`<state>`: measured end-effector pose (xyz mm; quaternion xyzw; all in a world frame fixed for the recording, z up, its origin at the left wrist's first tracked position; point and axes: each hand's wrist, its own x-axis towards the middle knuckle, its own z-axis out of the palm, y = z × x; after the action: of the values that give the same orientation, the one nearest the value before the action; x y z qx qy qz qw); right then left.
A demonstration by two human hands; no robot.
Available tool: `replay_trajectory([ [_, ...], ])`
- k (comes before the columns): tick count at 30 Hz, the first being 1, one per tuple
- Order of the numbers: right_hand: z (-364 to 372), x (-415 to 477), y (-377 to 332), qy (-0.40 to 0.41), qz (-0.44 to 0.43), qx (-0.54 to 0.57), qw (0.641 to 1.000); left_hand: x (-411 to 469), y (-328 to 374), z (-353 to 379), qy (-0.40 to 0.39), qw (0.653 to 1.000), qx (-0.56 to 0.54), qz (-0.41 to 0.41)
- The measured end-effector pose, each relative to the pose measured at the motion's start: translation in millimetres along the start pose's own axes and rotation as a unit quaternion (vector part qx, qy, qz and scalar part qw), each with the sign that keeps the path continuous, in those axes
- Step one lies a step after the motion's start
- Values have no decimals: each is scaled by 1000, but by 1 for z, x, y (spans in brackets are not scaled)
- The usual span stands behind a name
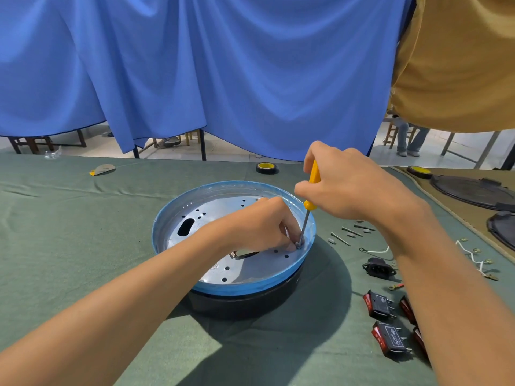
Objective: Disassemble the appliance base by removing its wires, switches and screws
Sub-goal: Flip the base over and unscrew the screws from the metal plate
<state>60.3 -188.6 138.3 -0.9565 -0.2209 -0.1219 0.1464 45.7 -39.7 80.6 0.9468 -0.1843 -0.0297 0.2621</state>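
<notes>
The round appliance base (223,207), a silver plate with holes inside a blue-filmed rim on a black bottom, sits mid-table. My right hand (351,185) grips a yellow-handled screwdriver (313,176) upright, its tip at the plate's right edge. My left hand (267,227) reaches into the base and pinches a small metal part at the screwdriver tip; what it is I cannot make out. Loose screws (351,232), a black socket (379,268), red-and-black rocker switches (380,305) and a white wire (473,257) lie to the right.
Green cloth covers the table (83,232). A black-and-yellow tape roll (267,168) sits behind the base, a second one (419,171) at far right beside dark round covers (471,192). A blue curtain hangs behind. A person in a tan shirt stands at upper right.
</notes>
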Motion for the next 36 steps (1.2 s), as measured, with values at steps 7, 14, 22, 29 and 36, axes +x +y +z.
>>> replay_trajectory([
  [7,2,1,-3,35,2,2,999,1,-2,0,0,1000,-10,-4],
  [14,-1,0,-2,23,2,0,1000,1,-3,0,-1,1000,-9,-4],
  [22,1,-2,-3,60,-1,-37,998,1,-5,0,-3,1000,-12,-10],
  [29,1,-5,-7,63,-4,-75,995,1,-3,0,-2,1000,-14,-12],
  [36,-2,-6,-10,6,-55,-26,998,0,-2,1,1,1000,-16,-15],
])
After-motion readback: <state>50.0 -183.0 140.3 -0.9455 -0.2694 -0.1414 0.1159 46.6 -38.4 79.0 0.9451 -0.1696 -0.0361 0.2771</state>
